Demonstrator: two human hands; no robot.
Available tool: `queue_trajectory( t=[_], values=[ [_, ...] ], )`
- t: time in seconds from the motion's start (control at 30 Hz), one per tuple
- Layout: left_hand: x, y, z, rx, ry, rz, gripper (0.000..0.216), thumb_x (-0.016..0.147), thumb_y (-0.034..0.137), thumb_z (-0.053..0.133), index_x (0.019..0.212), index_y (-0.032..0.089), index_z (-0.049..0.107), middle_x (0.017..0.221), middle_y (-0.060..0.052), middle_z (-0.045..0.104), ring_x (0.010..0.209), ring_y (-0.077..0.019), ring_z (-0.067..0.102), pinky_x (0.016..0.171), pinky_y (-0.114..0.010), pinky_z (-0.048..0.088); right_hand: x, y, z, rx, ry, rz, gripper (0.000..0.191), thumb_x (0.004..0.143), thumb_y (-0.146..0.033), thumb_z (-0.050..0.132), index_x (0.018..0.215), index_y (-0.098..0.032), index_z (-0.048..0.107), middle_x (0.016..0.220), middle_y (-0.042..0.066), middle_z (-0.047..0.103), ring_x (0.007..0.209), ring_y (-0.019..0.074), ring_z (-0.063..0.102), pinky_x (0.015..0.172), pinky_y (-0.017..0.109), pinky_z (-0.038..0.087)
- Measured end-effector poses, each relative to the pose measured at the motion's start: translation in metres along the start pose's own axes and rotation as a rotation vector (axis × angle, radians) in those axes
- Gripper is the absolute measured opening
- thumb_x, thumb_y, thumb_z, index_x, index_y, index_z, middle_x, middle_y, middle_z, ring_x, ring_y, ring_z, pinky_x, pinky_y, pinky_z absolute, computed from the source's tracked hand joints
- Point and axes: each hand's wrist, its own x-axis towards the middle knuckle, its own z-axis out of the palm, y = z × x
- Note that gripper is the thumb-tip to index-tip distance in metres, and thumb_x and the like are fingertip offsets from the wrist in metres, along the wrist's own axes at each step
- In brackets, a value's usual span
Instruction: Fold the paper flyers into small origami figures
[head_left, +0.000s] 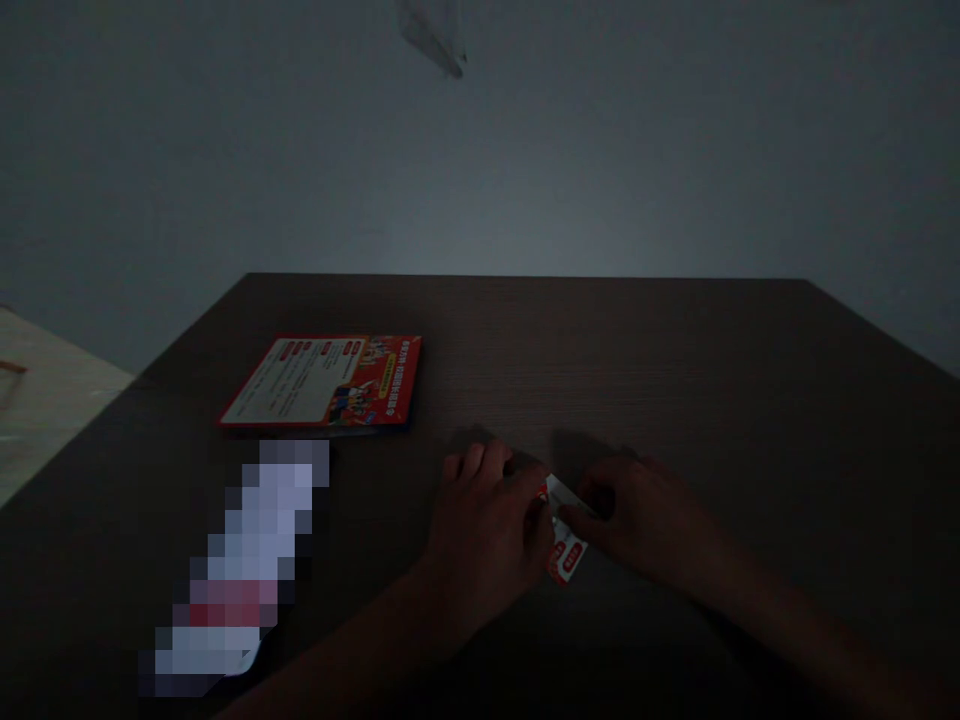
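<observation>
A small folded red-and-white paper [566, 545] lies on the dark wooden table [675, 380], in front of me near the middle. My left hand [487, 520] rests on the table with its fingers curled and its thumb side pressed on the paper's left edge. My right hand [637, 520] pinches the paper's upper right part with closed fingertips. The room is dim, so the finer folds of the paper are hard to make out.
A red-and-white printed booklet [326, 385] lies flat at the left of the table. Below it lies a blurred-out whitish object [240, 570]. A pale wall [525, 150] stands behind the table. A light floor [45, 390] shows at far left.
</observation>
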Motion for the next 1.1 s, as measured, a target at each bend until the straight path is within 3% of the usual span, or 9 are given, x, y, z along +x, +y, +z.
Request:
queue_trajectory(
  t=[0.47,0.9,1.1],
  values=[
    [-0.002,0.001,0.002,0.010,0.028,0.007,0.025,0.083,0.030,0.051,0.106,0.029,0.060,0.095,-0.005,0.052,0.092,-0.0241,0.046,0.075,-0.040,0.033,-0.004,0.002,-0.003,0.010,-0.046,0.057,0.024,0.077,-0.036,0.056,0.062,-0.019,0.064,0.059,0.001,0.064,0.052,0.0133,0.055,0.050,0.025,0.032],
    [-0.002,0.002,0.002,0.018,0.027,0.003,0.025,0.081,0.030,0.053,0.104,0.028,0.060,0.096,-0.006,0.052,0.093,-0.0245,0.046,0.076,-0.040,0.033,-0.005,0.007,-0.001,0.037,-0.016,0.029,0.026,0.078,-0.039,0.056,0.061,-0.020,0.064,0.058,0.001,0.065,0.052,0.0139,0.057,0.049,0.025,0.034],
    [-0.003,0.001,0.003,0.023,0.027,0.011,0.025,0.082,0.031,0.052,0.105,0.028,0.060,0.096,-0.006,0.051,0.094,-0.0247,0.045,0.076,-0.039,0.033,-0.006,0.008,-0.005,0.098,-0.067,0.007,0.027,0.080,-0.036,0.055,0.061,-0.020,0.066,0.059,0.001,0.065,0.052,0.0127,0.056,0.049,0.024,0.034]
  ],
)
